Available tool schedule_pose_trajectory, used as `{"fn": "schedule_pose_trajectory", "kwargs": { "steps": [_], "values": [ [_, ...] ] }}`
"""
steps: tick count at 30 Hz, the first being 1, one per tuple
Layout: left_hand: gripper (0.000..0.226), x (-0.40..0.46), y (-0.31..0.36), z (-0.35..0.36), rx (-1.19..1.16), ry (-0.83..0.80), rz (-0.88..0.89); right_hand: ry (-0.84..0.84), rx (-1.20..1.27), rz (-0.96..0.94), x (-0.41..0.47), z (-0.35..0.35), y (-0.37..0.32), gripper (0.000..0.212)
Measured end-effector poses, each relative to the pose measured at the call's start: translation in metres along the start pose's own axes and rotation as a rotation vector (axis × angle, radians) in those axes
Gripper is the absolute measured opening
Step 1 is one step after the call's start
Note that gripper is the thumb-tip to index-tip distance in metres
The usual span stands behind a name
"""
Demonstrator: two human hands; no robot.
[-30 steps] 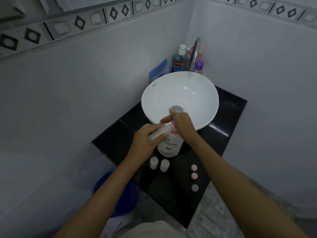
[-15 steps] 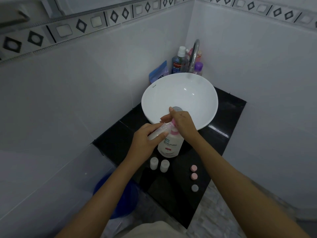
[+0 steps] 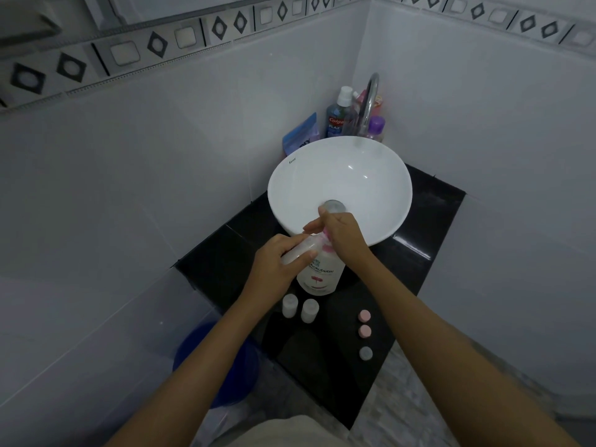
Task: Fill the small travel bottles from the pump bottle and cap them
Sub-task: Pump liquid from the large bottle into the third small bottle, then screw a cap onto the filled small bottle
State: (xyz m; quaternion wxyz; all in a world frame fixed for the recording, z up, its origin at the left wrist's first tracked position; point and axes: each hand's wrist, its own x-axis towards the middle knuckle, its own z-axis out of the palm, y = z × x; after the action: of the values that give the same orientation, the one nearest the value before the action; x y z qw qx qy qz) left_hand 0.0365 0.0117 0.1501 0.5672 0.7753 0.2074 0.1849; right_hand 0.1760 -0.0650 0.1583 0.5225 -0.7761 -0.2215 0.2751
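Observation:
A white pump bottle (image 3: 317, 275) with a pink pump stands on the black counter (image 3: 322, 356) in front of the basin. My right hand (image 3: 343, 233) rests on top of its pump head. My left hand (image 3: 277, 269) holds a clear small travel bottle (image 3: 298, 251) tilted, its mouth at the pump's spout. Two more small travel bottles (image 3: 289, 305) (image 3: 309, 310) stand uncapped just below the pump bottle. Two pink caps (image 3: 364, 316) (image 3: 364, 331) and one grey cap (image 3: 365, 353) lie in a row to the right.
A white bowl basin (image 3: 290, 175) sits on the counter with a chrome tap (image 3: 371, 98) behind it. Mouthwash (image 3: 337, 117), a purple-capped bottle (image 3: 375, 128) and a blue pouch (image 3: 301, 135) crowd the back corner. A blue bucket (image 3: 245, 362) stands on the floor at the left.
Both hands stay at the pump bottle in nearly the same pose. The view has shifted only slightly.

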Motion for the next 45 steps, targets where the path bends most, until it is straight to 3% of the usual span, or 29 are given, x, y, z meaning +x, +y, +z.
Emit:
{"fn": "schedule_pose_trajectory", "kwargs": {
  "steps": [16,26,31,34,38,41,45],
  "values": [
    [0.036,-0.006,-0.008,-0.009,0.013,-0.057,-0.045,0.041,0.136,-0.086,-0.007,-0.007,-0.018,0.044],
    [0.027,-0.024,-0.010,-0.021,-0.084,-0.024,-0.034,0.195,0.134,-0.131,-0.025,-0.024,-0.017,0.036],
    [0.029,-0.046,-0.013,-0.021,-0.148,-0.070,-0.075,0.390,0.098,-0.175,-0.065,-0.045,0.026,0.025],
    [0.030,-0.061,-0.013,-0.014,-0.190,-0.131,-0.132,0.415,-0.044,-0.010,-0.079,-0.049,0.075,0.021],
    [0.026,-0.076,-0.016,-0.004,-0.299,-0.191,-0.267,0.258,-0.526,0.265,-0.081,-0.043,0.140,0.041],
    [0.030,-0.083,-0.019,-0.001,-0.362,-0.203,-0.338,0.109,-0.761,0.349,-0.079,-0.035,0.163,0.042],
    [0.039,-0.086,-0.023,-0.002,-0.398,-0.168,-0.411,0.094,-0.840,0.365,-0.075,-0.029,0.167,0.036]
  ]
}}
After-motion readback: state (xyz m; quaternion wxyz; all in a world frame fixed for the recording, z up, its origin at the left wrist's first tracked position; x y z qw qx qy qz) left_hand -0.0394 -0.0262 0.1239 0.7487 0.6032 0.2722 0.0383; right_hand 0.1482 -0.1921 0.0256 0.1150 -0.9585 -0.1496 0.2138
